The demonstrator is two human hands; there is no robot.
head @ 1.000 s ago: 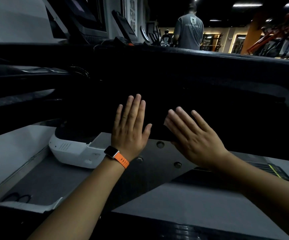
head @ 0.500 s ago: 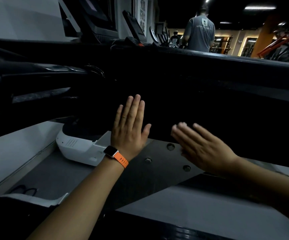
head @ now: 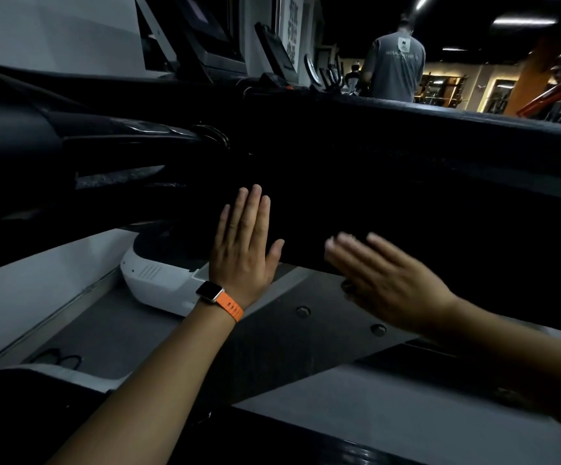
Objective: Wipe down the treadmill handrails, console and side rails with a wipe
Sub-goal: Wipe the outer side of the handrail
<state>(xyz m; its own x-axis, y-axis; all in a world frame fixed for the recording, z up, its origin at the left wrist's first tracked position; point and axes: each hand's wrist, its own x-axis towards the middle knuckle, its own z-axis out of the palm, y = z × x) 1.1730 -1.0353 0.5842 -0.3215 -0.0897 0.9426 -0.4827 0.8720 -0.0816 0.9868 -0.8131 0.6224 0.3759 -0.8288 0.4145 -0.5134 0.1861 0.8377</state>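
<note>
My left hand (head: pixel 244 250), with an orange-strapped watch on the wrist, is held flat and open in front of a wide black treadmill rail (head: pixel 440 169) that crosses the view. My right hand (head: pixel 390 280) is open too, fingers together and blurred, just below the rail's dark underside. Neither hand holds anything, and no wipe is in view. The dark console (head: pixel 71 146) curves in from the left. The scene is very dim.
A white motor cover (head: pixel 158 280) sits below the console on the grey deck (head: pixel 272 347) with bolts. More treadmill screens (head: pixel 212 31) stand behind. A person in a grey shirt (head: pixel 395 65) stands far off with their back to me.
My right hand has dropped lower and shifted right, away from the left hand, and is now blurred. The left hand has stayed flat in place. The view has tilted slightly.
</note>
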